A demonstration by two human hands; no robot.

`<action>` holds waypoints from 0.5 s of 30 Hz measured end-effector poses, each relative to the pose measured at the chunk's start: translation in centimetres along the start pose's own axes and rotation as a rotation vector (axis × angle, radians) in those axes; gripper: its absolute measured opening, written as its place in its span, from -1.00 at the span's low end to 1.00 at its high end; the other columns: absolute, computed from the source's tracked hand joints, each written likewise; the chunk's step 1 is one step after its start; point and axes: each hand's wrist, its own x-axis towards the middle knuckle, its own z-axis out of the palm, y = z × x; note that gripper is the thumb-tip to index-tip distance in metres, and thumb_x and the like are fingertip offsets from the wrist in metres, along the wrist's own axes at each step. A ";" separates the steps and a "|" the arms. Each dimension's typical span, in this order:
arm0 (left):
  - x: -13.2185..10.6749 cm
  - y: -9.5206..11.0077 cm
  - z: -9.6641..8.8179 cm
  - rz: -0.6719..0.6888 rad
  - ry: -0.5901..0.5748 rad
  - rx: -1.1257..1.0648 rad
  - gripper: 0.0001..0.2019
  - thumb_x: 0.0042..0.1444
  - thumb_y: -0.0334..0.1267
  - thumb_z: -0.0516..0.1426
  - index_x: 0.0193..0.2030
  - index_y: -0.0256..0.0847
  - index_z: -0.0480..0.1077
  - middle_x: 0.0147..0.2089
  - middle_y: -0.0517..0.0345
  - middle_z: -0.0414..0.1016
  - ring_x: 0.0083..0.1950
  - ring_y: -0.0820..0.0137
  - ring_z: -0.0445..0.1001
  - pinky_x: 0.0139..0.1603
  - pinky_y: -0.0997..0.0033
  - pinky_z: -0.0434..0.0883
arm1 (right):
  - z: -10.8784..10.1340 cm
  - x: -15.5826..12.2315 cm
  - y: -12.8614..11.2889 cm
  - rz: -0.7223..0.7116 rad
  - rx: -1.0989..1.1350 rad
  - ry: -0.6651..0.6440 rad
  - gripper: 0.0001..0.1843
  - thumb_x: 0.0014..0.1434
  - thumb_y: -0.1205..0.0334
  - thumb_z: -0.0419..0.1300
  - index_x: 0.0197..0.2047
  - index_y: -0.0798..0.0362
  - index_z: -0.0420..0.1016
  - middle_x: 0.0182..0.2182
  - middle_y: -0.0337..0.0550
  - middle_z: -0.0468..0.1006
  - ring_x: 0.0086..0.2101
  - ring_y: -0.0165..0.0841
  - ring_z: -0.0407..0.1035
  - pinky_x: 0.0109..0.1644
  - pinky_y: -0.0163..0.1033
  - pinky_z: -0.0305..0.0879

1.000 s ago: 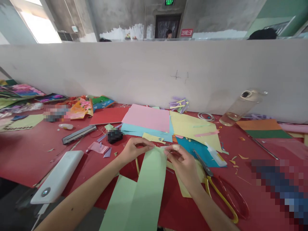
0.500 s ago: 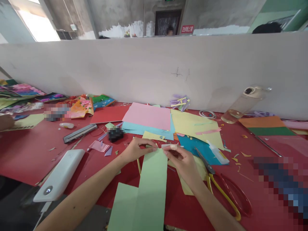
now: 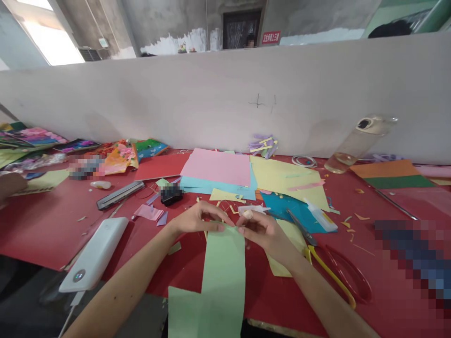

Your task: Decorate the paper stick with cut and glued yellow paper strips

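Observation:
A light green sheet of paper (image 3: 225, 267) hangs toward me over the table's near edge, a wider flap at its lower left. Along its far edge, my left hand (image 3: 200, 219) pinches the paper between thumb and fingers. Close beside it, my right hand (image 3: 259, 227) grips the same edge near the right corner, a whitish wrap on one finger. The two hands' fingertips almost meet. Just beyond them lies a white pointed-tip tube (image 3: 252, 209). Scissors (image 3: 313, 241) with yellow and red handles rest right of my right hand, near a glue bottle (image 3: 321, 217).
Pink paper (image 3: 218, 166), yellow paper (image 3: 289, 180) and blue paper (image 3: 299, 211) lie ahead on the red table. A white power bank (image 3: 95, 253) with a cable is at left, near a metal-edged bar (image 3: 120, 195). A tilted clear bottle (image 3: 357, 145) stands by the white partition (image 3: 176, 103).
Both hands have come slightly nearer me with the green paper, whose lower flap sits lower. The white tube beyond the fingers shows more. The whole view has shifted a little.

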 end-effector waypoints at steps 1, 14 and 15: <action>0.0 0.1 0.0 -0.005 -0.015 0.011 -0.76 0.10 -0.23 0.22 -0.12 -0.27 0.56 -0.34 0.04 0.59 -0.41 0.43 0.46 -0.44 0.53 0.31 | 0.1 0.0 0.0 0.016 0.006 -0.007 -0.82 0.05 0.08 0.27 -0.39 0.00 0.48 -0.52 -0.30 0.43 -0.56 -0.43 0.34 -0.46 -0.30 0.37; 1.0 0.2 0.9 -0.033 0.391 0.073 -0.68 0.14 -0.12 0.18 -0.01 -0.19 0.47 -0.03 0.03 0.51 -0.29 0.45 0.44 -0.37 0.54 0.35 | 0.3 0.4 0.7 0.097 0.046 0.059 -0.62 0.10 0.00 0.27 -0.06 0.00 0.47 -0.24 -0.12 0.62 -0.18 -0.19 0.51 -0.09 -0.10 0.45; 1.0 0.1 0.8 -0.037 0.370 0.055 -0.66 0.10 -0.13 0.21 0.00 -0.19 0.47 0.00 0.03 0.50 -0.25 0.43 0.45 -0.33 0.52 0.37 | 0.3 0.5 0.8 0.093 0.063 0.079 -0.62 0.09 -0.01 0.27 -0.07 0.00 0.48 -0.22 -0.11 0.61 -0.18 -0.19 0.51 -0.10 -0.10 0.46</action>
